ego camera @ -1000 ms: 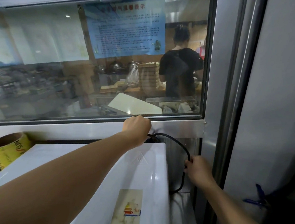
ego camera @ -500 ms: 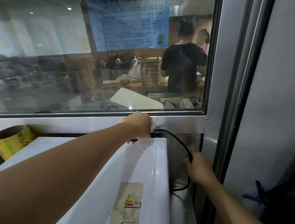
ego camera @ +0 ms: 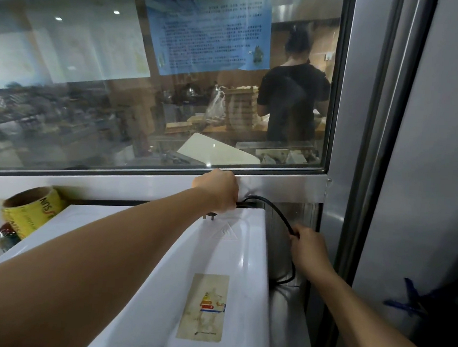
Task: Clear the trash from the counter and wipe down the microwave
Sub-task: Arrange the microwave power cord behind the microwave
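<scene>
The left hand (ego camera: 217, 190) closed on the plug end and the right hand (ego camera: 308, 248) pinched the limp black power cord (ego camera: 276, 214) behind the boxy white microwave (ego camera: 158, 291), which looked heavy.

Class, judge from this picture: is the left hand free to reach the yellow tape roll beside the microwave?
Probably not yet: the left hand grips the plug end of the black cord behind the microwave. The tape roll itself lies unobstructed.
</scene>
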`<action>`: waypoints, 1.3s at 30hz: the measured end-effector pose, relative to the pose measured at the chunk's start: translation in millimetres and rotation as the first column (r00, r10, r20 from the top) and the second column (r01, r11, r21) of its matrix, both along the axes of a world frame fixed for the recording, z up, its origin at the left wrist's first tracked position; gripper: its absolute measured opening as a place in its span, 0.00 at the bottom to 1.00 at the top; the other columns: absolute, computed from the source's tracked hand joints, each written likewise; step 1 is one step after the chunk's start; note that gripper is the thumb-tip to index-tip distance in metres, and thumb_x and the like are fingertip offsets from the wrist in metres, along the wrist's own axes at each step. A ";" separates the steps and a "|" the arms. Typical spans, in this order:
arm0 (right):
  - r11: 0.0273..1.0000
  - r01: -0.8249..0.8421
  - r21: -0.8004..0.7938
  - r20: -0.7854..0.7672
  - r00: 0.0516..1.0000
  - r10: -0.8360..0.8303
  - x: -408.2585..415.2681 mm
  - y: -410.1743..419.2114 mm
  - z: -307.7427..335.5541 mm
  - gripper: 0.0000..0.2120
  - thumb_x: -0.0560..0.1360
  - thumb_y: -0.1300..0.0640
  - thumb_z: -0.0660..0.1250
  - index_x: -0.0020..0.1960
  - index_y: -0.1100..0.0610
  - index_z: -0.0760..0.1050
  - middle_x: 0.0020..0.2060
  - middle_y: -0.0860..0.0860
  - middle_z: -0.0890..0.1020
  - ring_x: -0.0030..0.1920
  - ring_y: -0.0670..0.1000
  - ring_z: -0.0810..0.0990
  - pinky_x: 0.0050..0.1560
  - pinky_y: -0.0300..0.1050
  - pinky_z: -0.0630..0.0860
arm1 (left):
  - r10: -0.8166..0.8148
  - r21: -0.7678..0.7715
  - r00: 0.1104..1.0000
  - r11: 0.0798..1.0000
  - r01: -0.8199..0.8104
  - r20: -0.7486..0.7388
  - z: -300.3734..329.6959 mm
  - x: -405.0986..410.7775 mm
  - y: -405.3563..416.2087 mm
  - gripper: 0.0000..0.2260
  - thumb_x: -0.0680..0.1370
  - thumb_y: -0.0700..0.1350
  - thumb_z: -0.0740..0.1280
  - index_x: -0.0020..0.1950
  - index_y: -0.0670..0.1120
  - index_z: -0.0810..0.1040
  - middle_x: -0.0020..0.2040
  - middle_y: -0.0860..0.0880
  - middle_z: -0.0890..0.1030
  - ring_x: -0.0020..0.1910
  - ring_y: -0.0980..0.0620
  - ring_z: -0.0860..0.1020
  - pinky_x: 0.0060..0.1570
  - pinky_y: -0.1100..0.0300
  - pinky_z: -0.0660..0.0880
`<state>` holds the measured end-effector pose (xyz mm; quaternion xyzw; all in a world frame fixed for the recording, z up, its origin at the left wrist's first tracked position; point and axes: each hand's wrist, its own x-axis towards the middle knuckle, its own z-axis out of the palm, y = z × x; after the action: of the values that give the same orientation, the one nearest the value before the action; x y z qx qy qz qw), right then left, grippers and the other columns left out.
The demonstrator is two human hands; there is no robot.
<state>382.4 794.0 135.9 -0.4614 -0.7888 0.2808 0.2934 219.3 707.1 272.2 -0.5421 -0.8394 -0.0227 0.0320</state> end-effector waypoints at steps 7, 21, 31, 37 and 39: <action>1.000 -0.012 -0.008 0.011 1.000 0.012 8.6 -2.8 -0.1 0.12 0.77 0.65 0.60 0.60 0.61 0.75 0.51 0.59 0.80 0.50 0.58 0.78 0.49 0.44 0.74 | -0.004 0.056 1.000 0.998 0.003 0.011 -0.3 3.9 -2.2 0.07 0.71 0.43 0.69 0.49 0.48 0.83 0.45 0.48 0.82 0.45 0.47 0.79 0.29 0.61 0.65; 1.000 -0.019 0.016 0.048 0.999 0.019 22.9 -16.1 10.0 0.17 0.73 0.58 0.69 0.60 0.59 0.73 0.48 0.57 0.79 0.50 0.57 0.77 0.51 0.50 0.76 | 0.002 0.114 0.998 0.993 -0.010 0.070 4.3 10.6 -10.7 0.06 0.71 0.48 0.72 0.46 0.49 0.84 0.44 0.49 0.83 0.47 0.48 0.79 0.35 0.61 0.68; 1.000 0.012 0.007 -0.001 1.000 -0.012 23.0 -19.0 7.7 0.19 0.76 0.62 0.64 0.67 0.61 0.70 0.58 0.62 0.73 0.55 0.59 0.75 0.57 0.46 0.72 | 0.017 0.074 1.000 0.997 -0.019 0.026 2.5 13.6 -13.3 0.06 0.71 0.46 0.71 0.47 0.48 0.83 0.45 0.49 0.82 0.47 0.48 0.79 0.36 0.60 0.69; 1.000 0.016 -0.019 0.021 1.000 -0.016 13.1 -15.9 6.3 0.17 0.77 0.68 0.58 0.65 0.62 0.71 0.56 0.62 0.76 0.54 0.59 0.76 0.52 0.45 0.74 | 0.013 0.111 1.000 0.994 -0.012 -0.009 -4.6 11.5 -6.9 0.06 0.71 0.41 0.68 0.46 0.47 0.83 0.42 0.48 0.82 0.45 0.46 0.80 0.29 0.62 0.65; 0.999 0.003 -0.040 0.040 0.999 -0.001 7.7 -14.5 7.6 0.19 0.76 0.69 0.58 0.66 0.64 0.69 0.58 0.62 0.76 0.56 0.60 0.76 0.55 0.46 0.74 | 0.014 0.129 1.000 0.992 -0.012 -0.014 -6.5 12.0 -3.7 0.07 0.71 0.40 0.67 0.46 0.47 0.83 0.43 0.47 0.82 0.46 0.46 0.79 0.32 0.60 0.66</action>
<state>390.1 779.5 143.5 -0.4735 -0.7883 0.2868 0.2684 231.3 703.4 265.7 -0.5334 -0.8395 -0.0727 0.0734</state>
